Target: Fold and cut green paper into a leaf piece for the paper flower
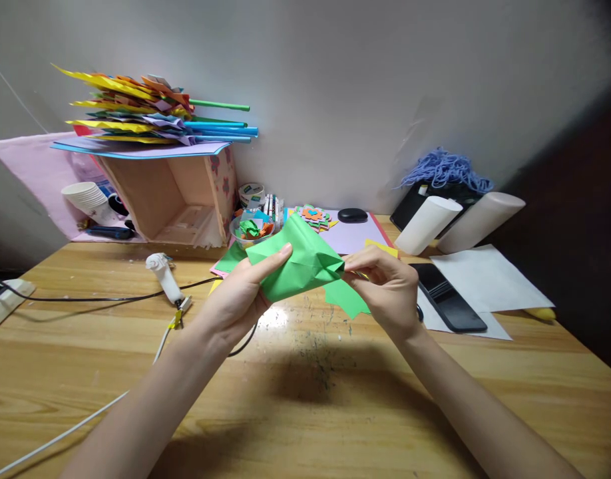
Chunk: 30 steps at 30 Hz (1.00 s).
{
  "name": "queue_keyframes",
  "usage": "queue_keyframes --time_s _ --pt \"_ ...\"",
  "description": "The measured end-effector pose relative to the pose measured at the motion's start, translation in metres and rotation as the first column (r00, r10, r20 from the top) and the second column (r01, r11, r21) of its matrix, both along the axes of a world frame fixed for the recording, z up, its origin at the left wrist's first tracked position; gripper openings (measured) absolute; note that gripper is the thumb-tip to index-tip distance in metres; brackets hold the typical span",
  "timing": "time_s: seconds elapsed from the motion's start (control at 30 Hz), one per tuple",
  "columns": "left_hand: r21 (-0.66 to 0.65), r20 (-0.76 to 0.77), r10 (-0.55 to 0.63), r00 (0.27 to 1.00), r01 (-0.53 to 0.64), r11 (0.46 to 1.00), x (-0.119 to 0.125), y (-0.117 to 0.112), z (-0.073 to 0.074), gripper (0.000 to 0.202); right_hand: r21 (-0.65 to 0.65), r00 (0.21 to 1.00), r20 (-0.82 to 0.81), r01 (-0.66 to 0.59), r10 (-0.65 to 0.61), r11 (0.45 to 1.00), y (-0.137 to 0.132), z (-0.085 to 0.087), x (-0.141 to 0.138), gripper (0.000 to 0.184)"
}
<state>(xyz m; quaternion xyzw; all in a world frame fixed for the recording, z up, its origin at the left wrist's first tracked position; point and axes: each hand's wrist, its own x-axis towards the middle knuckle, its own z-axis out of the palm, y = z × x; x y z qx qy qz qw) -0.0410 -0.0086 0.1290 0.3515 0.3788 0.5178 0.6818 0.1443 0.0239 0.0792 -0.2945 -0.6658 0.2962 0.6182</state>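
A folded piece of green paper (pixel 305 256) is held above the wooden table, between both hands. My left hand (pixel 250 283) grips its left side, thumb on top and fingers underneath. At the right, the paper narrows to a gathered, creased end, which my right hand (pixel 380 279) pinches; its fingertips are partly hidden. Below my right hand lies a green paper cutout (pixel 348 301) with a jagged edge, partly covered. Behind the held paper is a small stack of layered paper flowers (pixel 310 214).
A glue gun (pixel 164 276) with cords stands at left. Further back are an open box (pixel 170 193) topped with paper flowers, a bowl of scraps (pixel 253 229) and a black mouse (pixel 352 215). At right are a phone (pixel 450 296), white paper (pixel 490 276) and white rolls (pixel 428 225).
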Motion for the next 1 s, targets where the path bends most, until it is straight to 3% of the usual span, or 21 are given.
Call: queue_keyframes --time_s 0.23,0.53,0.63,0.7,0.77,0.87,1.0 --pt "0.076 -0.003 -0.065 0.998 0.065 0.995 0.010 -0.009 -0.004 0.029 -0.063 1.000 0.003 -0.019 0.020 0.998 -0.006 0.002 -0.004 0.008" --pt "0.084 -0.142 -0.018 0.990 0.030 0.996 0.016 -0.015 -0.004 0.035 -0.108 0.993 0.091 -0.060 0.070 0.992 -0.011 -0.001 -0.007 0.010" --pt "0.158 -0.290 0.083 0.953 -0.037 0.987 0.016 -0.015 -0.008 0.047 -0.102 0.993 0.099 -0.052 0.063 0.993 -0.012 -0.001 -0.008 0.010" --pt "0.291 -0.407 0.257 0.877 -0.143 0.946 0.015 -0.014 -0.010 0.063 -0.101 0.993 0.093 -0.061 0.070 0.993 -0.011 0.000 -0.007 0.010" --pt "0.462 -0.473 0.415 0.777 -0.182 0.868 0.013 -0.012 -0.009 0.077 -0.108 0.992 0.079 -0.094 0.103 0.990 -0.009 0.001 -0.005 0.010" --pt "0.656 -0.535 0.489 0.689 -0.027 0.755 0.007 -0.008 -0.003 0.075 -0.135 0.974 0.060 -0.209 0.219 0.969 -0.004 0.002 -0.001 0.011" --pt "0.731 -0.612 0.443 0.655 0.256 0.632 -0.003 -0.006 0.008 0.046 -0.280 0.929 -0.001 -0.356 0.370 0.892 0.000 0.002 0.003 0.012"
